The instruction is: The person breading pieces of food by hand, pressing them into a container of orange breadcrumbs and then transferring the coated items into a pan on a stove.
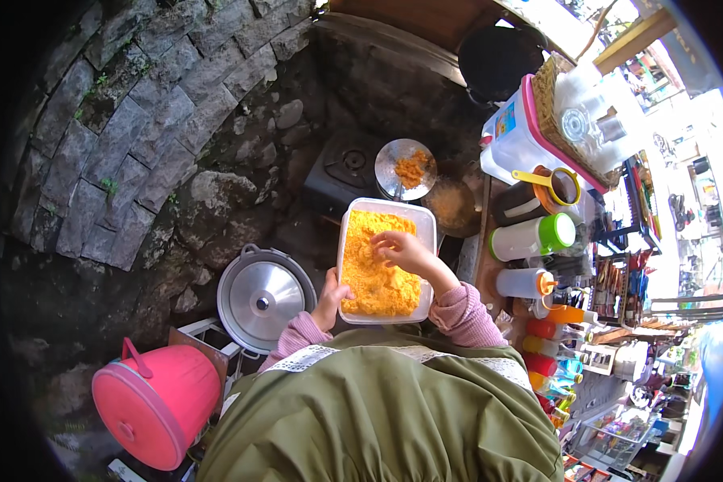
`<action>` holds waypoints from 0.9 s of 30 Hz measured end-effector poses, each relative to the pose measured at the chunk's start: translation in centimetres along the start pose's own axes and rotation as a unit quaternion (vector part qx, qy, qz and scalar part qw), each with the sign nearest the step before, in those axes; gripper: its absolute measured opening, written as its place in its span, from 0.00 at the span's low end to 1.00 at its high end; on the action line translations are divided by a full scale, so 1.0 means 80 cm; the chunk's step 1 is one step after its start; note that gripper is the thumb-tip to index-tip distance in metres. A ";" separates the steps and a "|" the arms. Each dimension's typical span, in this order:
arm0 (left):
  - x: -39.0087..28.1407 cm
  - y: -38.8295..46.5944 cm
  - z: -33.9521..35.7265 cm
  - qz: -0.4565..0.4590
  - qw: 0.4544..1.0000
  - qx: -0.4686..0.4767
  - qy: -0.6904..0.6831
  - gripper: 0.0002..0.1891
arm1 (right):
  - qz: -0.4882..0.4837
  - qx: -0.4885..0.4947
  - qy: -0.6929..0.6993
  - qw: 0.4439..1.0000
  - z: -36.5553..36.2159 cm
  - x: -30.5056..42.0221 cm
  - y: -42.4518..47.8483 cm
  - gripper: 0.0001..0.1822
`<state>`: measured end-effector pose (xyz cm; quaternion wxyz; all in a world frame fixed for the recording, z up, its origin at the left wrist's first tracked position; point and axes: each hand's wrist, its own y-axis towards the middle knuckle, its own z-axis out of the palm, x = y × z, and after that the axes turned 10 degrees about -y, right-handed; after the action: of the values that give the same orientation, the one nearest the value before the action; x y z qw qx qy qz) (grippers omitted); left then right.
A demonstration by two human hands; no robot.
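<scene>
My left hand (331,297) grips the left side of a white plastic tub (429,306), with the thumb over its rim. Yellow-orange breadcrumbs (376,288) fill the tub in an uneven heap. Over the middle of the crumbs is my right hand (402,250), its fingers loosely curled and apart; nothing shows between them. Just beyond the tub, orange fried pieces (412,170) lie in a round metal strainer (388,158). Beside the strainer, a wok (458,208) holds what looks like bubbling oil.
A black stove (346,172) stands by the stone wall (150,120). On the left are a lidded aluminium pot (268,304) and a pink lidded bucket (162,397). Along the right-hand counter stand a green-lidded jar (530,237), several bottles, a yellow-handled sieve (563,185) and a clear storage box (509,141).
</scene>
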<state>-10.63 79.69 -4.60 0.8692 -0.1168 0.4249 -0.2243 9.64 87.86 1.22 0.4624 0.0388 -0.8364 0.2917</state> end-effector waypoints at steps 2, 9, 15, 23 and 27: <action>-0.005 -0.003 0.004 -0.003 1.000 -0.009 -0.008 0.27 | -0.029 -0.094 -0.117 0.988 0.008 0.001 0.003 0.12; 0.008 0.007 -0.003 -0.020 1.000 0.002 0.023 0.26 | -0.114 -0.174 -0.232 0.950 0.060 0.002 0.007 0.15; 0.011 0.012 -0.002 0.014 1.000 -0.002 0.020 0.27 | -0.113 -0.115 -0.214 0.963 0.033 -0.002 0.012 0.19; 0.010 0.013 0.000 -0.013 1.000 0.003 0.018 0.27 | -0.118 -0.136 -0.211 0.961 0.030 0.022 0.005 0.20; 0.012 0.015 -0.003 -0.006 1.000 -0.006 -0.001 0.27 | -0.084 -0.181 -0.343 0.918 0.048 0.017 -0.002 0.27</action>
<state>-9.98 80.26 -5.90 0.8676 -0.1243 0.4246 -0.2269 6.00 86.01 0.84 0.1689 0.1222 -0.9759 0.0640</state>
